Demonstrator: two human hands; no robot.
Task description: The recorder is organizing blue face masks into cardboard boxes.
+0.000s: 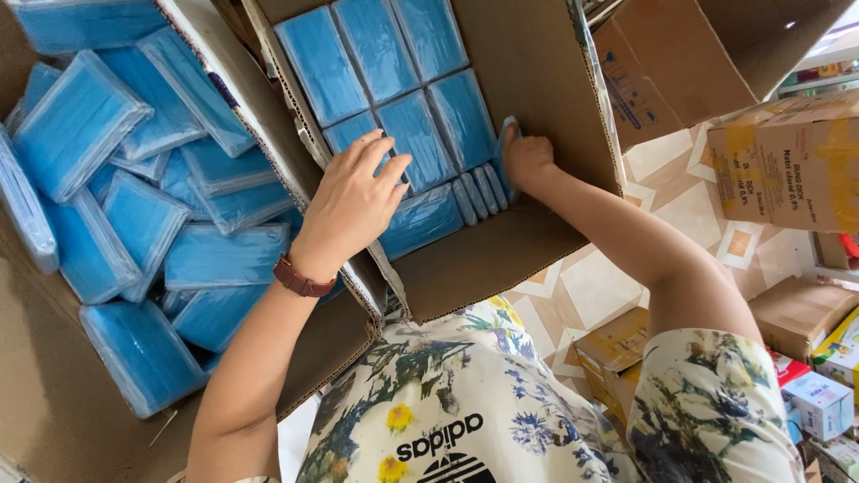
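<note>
Both hands are down inside the smaller cardboard box (pixel 528 241), as I see it from the head view. My left hand (pixel 353 201) lies open, fingers spread flat on the blue plastic-wrapped packs (pixel 394 85) laid in rows on the box floor. My right hand (pixel 526 159) is closed on one blue pack (pixel 506 134) standing on edge against the box's right wall, at the end of a short row of upright packs (pixel 476 192).

Largest thing in view is the big carton (pixel 54 402) on the left, filled with a loose heap of blue packs (pixel 134 197) lying at all angles. Its flap (pixel 228 80) touches the smaller box's left wall. Brown cartons (pixel 787 165) with yellow tape and a printed side stand at right on the patterned tile floor (pixel 591 291). Small retail boxes (pixel 819 402), white, blue and red, sit lower right.

Bare cardboard shows along the near and right side of the smaller box; its rows are tight elsewhere.
</note>
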